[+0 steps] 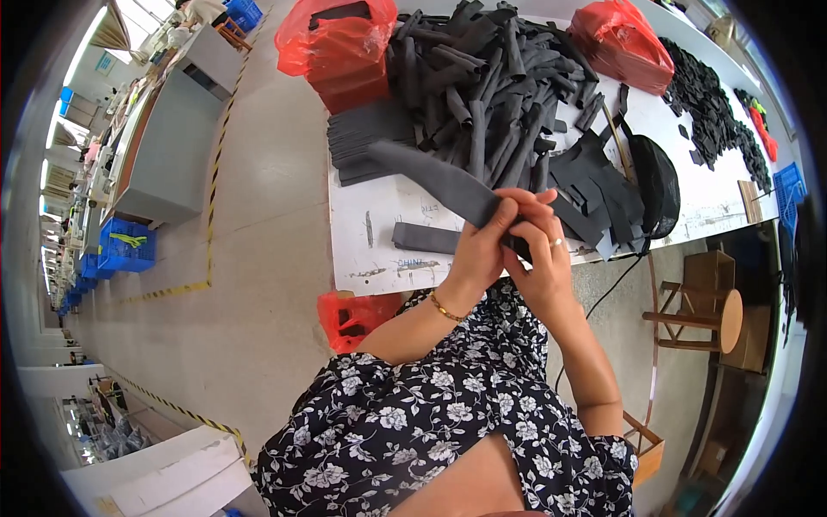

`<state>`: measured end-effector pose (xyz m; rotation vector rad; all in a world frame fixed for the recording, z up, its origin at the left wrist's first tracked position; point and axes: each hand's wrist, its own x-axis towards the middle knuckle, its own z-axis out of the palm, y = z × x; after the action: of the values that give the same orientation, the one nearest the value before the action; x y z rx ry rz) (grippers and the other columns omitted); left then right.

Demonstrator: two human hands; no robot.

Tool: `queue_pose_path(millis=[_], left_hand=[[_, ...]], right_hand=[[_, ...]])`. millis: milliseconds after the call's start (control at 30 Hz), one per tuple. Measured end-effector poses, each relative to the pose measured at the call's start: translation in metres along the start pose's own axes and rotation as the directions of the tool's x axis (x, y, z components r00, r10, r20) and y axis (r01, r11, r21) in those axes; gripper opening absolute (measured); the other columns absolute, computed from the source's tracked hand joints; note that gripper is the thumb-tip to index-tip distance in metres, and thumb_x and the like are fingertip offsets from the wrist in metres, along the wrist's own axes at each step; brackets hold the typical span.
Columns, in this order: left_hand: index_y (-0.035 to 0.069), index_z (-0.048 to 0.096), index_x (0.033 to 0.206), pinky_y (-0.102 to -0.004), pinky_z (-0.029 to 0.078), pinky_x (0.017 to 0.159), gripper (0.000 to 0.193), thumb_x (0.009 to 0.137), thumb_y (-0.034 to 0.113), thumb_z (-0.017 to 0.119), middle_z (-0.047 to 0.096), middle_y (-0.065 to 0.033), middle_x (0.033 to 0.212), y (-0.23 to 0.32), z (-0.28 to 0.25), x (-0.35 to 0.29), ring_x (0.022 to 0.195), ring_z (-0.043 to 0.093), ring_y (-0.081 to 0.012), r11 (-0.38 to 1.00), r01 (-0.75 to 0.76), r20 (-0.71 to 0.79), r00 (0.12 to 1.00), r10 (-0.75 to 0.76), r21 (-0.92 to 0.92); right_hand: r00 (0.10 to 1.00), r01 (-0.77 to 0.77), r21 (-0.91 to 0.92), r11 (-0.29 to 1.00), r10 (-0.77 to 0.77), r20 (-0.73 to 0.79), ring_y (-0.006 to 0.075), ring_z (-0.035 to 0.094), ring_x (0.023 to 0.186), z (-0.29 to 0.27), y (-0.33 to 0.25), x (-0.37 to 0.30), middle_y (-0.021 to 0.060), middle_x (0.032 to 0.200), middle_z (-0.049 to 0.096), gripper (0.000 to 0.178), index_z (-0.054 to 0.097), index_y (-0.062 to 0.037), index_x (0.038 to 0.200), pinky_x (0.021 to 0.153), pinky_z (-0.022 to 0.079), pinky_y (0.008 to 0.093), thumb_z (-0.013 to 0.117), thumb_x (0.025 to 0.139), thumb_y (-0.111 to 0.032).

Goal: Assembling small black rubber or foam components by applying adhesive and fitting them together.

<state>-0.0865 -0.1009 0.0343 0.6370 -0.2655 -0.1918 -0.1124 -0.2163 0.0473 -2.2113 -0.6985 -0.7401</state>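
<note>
Grips one dark grey strip (435, 181) near its end with the left hand (479, 252), thumb on top; works around that same end with the bent fingers of the right hand (549, 269). Appears to use two hands for control of the narrow end, leaving the rest free toward ten o'clock, above the white table (345, 233). Cannot tell, behind the fingers, whether to call that end folded or single.

Taking the hands as centre, find one loose strip (426, 238) at nine o'clock, lying flat close by, probably for easy reach. See one layered stack of flat strips (366, 138) at ten, apparently squared up for picking singly. Meet one large heap of rolled pieces (482, 95) at twelve, too tangled to count, seemingly dropped loosely.

Note one spread of flat pieces (603, 194) between two and three, overlapping beyond counting, just beside one black round object (655, 185). Farther toward two, make out one heap of small black pieces (711, 112).

Count three red bags: at half past ten (336, 52), at one (622, 43), and below the table edge at eight (357, 319). Spot one wooden stool (732, 320) at four.
</note>
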Motion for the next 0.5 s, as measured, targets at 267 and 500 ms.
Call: queue_pose_path(millis=[267,500], left_hand=[[0.004,0.061,0.114,-0.0433,0.043,0.106,0.026,0.102,0.024,0.048,0.066,-0.0169,0.116,-0.002,-0.001,0.007,0.128,0.050,-0.0307,0.983,0.043,-0.111,0.992,-0.064,-0.179],[-0.001,0.051,0.128,-0.0445,0.046,0.102,0.036,0.100,0.023,0.053,0.067,-0.0173,0.110,0.028,-0.001,0.017,0.115,0.060,-0.0317,0.959,-0.165,-0.235,0.966,0.109,-0.230]], right_hand=[[0.996,-0.009,-0.006,1.000,0.010,0.092,0.0348,0.062,0.088,-0.008,0.008,0.004,0.0161,0.109,0.059,0.033,0.057,-0.0016,0.102,0.075,0.052,0.0407,0.075,0.074,0.000],[0.988,0.058,-0.030,0.998,-0.053,0.143,0.0334,0.061,0.085,-0.017,0.025,0.003,0.0147,0.104,0.060,0.024,0.058,-0.0003,0.094,0.070,0.051,0.0414,0.074,0.076,0.000]])
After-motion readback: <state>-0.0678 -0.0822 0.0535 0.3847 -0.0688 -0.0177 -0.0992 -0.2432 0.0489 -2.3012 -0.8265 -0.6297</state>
